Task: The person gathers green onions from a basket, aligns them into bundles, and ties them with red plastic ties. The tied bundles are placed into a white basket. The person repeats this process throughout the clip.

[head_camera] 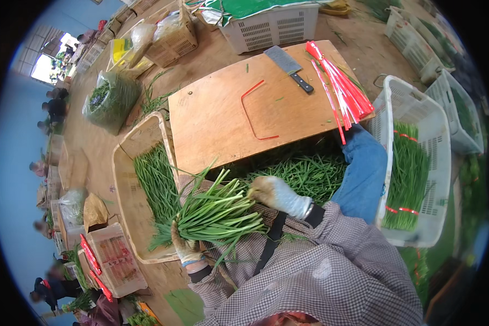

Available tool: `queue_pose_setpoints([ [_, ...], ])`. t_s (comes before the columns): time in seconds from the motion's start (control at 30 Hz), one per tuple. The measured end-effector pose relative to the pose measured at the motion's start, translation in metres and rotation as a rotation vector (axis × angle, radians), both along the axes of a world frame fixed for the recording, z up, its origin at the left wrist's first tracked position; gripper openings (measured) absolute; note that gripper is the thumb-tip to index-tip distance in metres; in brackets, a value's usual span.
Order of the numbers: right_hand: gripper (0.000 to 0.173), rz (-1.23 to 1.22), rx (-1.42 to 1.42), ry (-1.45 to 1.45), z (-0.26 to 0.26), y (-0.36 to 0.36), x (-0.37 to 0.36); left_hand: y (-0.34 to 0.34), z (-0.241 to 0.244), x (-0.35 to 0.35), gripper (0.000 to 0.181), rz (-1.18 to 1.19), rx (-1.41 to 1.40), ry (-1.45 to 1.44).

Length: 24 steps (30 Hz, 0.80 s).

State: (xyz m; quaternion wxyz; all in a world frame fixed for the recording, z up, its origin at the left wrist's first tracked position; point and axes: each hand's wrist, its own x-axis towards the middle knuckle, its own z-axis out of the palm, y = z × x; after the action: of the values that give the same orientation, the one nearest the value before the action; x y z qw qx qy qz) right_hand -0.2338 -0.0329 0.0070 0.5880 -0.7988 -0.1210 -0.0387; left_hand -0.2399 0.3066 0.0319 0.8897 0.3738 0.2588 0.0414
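My gloved left hand (pixel 185 246) is closed around the lower left of a loose bunch of long green stalks with flat leaves, likely garlic chives (pixel 218 212), above my lap. At the bunch's upper right, the curled fingers of my gloved right hand (pixel 277 195) grip some stalk ends; its fingertips are partly hidden. Past the hands lies a wooden board (pixel 212 122). On it rest one bent red tie strip (pixel 246 110), a cleaver (pixel 283 61) with a black handle, and a fan of red and white tie strips (pixel 342 85).
Left of the board, a plastic crate (pixel 124 195) holds more chives. Cut greens (pixel 305 175) lie under the board's near edge. On the right, a white crate (pixel 442 122) contains chives tied with red strips. A green-covered crate (pixel 269 30) stands beyond; several people sit far left.
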Motion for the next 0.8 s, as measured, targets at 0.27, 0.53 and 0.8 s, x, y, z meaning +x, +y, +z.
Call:
queue_pose_setpoints([
  [0.27, 0.033, 0.250, 0.113, 0.322, -0.005, -0.002, -0.005, 0.014, -0.016, -0.007, 0.060, -0.167, 0.125, -0.128],
  [0.53, 0.024, 0.049, 0.658, 0.482, -0.001, -0.034, -0.001, -0.028, 0.039, -0.008, 0.037, 0.089, 0.165, 0.121],
  [0.8, 0.043, 0.232, 0.130, 0.061, 0.041, 0.011, -0.004, -0.010, 0.003, -0.005, 0.039, 0.142, 0.118, 0.196],
])
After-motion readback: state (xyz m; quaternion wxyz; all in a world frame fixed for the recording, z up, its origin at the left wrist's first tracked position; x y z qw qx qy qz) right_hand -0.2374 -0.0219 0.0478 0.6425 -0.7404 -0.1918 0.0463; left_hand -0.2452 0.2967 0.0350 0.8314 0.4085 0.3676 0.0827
